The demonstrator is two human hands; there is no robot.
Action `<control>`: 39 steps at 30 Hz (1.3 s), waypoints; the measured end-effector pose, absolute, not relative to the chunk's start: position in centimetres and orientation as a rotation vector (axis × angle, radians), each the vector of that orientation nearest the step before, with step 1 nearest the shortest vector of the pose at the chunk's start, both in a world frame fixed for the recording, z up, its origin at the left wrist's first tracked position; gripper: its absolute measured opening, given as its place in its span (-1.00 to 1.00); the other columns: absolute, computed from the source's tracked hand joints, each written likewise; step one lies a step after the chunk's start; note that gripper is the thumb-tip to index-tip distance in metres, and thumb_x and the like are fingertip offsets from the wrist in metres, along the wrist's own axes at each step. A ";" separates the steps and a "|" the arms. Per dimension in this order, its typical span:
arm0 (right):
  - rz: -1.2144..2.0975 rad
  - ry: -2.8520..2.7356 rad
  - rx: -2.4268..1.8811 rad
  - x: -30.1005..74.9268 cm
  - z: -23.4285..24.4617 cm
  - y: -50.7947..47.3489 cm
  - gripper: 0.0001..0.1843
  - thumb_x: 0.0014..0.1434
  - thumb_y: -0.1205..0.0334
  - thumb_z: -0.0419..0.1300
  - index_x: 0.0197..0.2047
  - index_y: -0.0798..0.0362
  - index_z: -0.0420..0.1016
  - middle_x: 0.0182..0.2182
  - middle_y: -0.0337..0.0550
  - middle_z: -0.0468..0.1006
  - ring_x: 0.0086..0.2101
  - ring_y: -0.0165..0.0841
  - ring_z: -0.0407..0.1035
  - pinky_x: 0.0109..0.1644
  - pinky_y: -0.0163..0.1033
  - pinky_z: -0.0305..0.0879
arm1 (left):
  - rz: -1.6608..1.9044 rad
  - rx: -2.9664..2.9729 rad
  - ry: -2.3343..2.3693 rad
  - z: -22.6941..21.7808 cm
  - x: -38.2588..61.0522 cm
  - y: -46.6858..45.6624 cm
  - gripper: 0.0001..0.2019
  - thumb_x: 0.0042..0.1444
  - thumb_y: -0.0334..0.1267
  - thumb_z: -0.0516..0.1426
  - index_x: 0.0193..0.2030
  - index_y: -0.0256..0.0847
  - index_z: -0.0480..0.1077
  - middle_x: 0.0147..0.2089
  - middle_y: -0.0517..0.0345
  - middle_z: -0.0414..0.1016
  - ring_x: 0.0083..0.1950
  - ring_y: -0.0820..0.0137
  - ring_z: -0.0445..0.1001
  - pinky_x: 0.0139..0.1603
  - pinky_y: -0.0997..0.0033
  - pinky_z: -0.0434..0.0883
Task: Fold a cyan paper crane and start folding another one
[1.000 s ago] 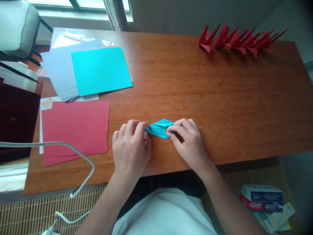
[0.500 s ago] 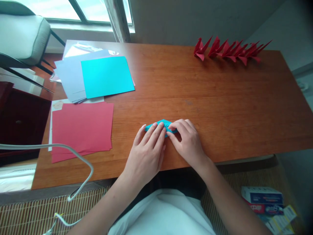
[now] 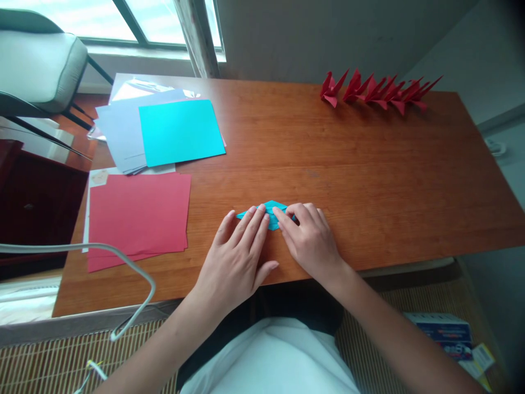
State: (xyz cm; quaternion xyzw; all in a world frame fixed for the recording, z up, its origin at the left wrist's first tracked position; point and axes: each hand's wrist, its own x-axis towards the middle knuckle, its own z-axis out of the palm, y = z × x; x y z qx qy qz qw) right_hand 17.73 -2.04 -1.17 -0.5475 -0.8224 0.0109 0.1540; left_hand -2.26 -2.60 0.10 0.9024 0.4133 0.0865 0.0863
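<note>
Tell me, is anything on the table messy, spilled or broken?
A little messy: the pale sheets are fanned out crookedly, and corners seem to poke past the left edge of the table. The red sheets aren't lined up either; a lower one sticks out at the near side. I see no spill or tear.

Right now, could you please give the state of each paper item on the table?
Folded blue paper: partly beneath left hand, touched by right hand
Blue sheet: flat, unfolded
Red sheets: flat, overlapping white paper
Pale sheets: fanned, partly covered
Red cranes: folded, in a row
</note>
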 end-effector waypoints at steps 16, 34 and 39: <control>-0.079 -2.406 -1.801 18.1 0.3 -2.8 -0.60 0.44 0.15 0.04 0.24 0.09 0.45 -0.20 -0.02 0.52 -0.17 -0.14 0.30 -0.14 -0.05 0.19 | 0.200 2.676 1.240 0.1 -2.4 -2.5 -0.25 0.37 0.13 -0.05 0.50 -0.41 0.07 0.55 -0.15 -0.01 0.56 0.06 0.02 0.55 -0.04 -0.19; 0.074 -2.274 -1.748 18.2 0.1 -2.6 -0.62 0.36 0.12 0.16 0.14 0.16 0.46 -0.11 0.07 0.52 -0.10 -0.09 0.33 -0.03 -0.04 0.33 | 0.308 2.670 1.364 -0.6 -3.0 -3.4 -0.28 0.37 0.02 0.00 0.51 -0.43 0.00 0.54 -0.24 0.00 0.56 0.01 0.00 0.53 -0.16 -0.14; 0.261 -2.145 -1.622 18.7 -0.2 -2.2 -0.84 0.30 0.23 0.22 -0.06 0.06 0.48 -0.08 0.04 0.51 -0.06 -0.12 0.34 0.05 -0.02 0.34 | 0.350 2.679 1.353 -0.4 -2.5 -3.1 -0.38 0.38 -0.10 0.00 0.47 -0.44 0.10 0.50 -0.28 0.11 0.52 -0.01 0.10 0.52 -0.20 -0.10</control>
